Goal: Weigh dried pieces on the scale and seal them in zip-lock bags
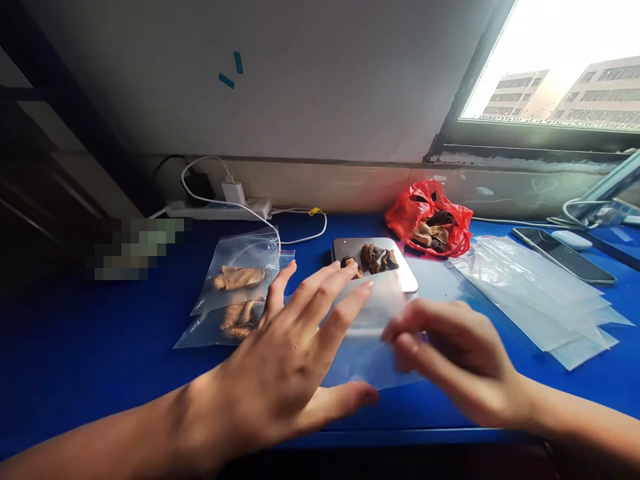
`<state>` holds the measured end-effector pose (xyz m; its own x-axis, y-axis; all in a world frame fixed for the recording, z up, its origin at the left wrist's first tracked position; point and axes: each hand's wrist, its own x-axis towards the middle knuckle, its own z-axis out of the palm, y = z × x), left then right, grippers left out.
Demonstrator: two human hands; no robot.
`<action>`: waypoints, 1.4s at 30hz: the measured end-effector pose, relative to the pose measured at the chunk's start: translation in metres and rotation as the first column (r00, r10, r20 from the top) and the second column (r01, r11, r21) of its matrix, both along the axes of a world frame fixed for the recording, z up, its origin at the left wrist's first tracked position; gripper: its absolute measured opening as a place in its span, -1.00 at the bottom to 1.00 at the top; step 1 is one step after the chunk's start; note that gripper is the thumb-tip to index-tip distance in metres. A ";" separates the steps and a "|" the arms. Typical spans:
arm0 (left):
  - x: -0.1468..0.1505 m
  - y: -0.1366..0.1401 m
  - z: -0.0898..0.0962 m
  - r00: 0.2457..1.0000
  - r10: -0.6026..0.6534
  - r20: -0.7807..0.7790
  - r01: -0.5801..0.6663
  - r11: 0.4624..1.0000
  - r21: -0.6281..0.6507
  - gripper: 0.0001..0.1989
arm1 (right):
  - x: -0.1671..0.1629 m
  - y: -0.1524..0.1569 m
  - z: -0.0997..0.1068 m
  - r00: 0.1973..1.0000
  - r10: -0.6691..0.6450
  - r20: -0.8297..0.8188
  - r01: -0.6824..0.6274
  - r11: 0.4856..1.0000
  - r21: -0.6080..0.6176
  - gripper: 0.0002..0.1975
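Observation:
My left hand [287, 363] is open, fingers spread, with its fingertips close to a small silver-topped scale [409, 277]. Dark brown dried pieces [379, 259], perhaps dried mushroom, lie on the scale. In front of it is a clear plastic bag [367, 347], partly behind my left hand. My right hand [460, 360] is closed in a pinch at the bag's right edge, its fingertips smeared by motion. Left of my left hand lie two filled clear bags, the rear one [240, 257] and the front one [200, 335], holding brown dried pieces.
A red plastic bag [396, 217] of dried pieces stands open behind the scale. Several flat clear bags [540, 293] are stacked at right, beside a phone [565, 255]. A power strip [200, 212] with white cables runs along the wall. The blue table's front edge [400, 437] is near.

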<state>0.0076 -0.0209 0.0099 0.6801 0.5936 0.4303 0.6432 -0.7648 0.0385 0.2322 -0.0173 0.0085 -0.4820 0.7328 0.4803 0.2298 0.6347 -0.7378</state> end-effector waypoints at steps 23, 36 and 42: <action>-0.009 0.022 0.001 0.995 -0.057 0.082 0.065 0.994 -0.092 -0.21 | -0.017 0.036 0.008 0.984 0.102 0.144 -0.148 0.921 0.361 -0.86; -0.014 0.026 0.004 0.996 0.075 0.038 -0.074 0.997 -0.035 -0.21 | 0.038 0.112 -0.035 0.819 -0.510 0.263 0.409 0.840 0.356 -0.72; -0.013 0.027 0.003 0.997 0.072 0.022 -0.070 0.995 -0.074 -0.20 | 0.041 0.110 -0.033 0.826 -0.468 0.314 0.351 0.863 0.364 -0.76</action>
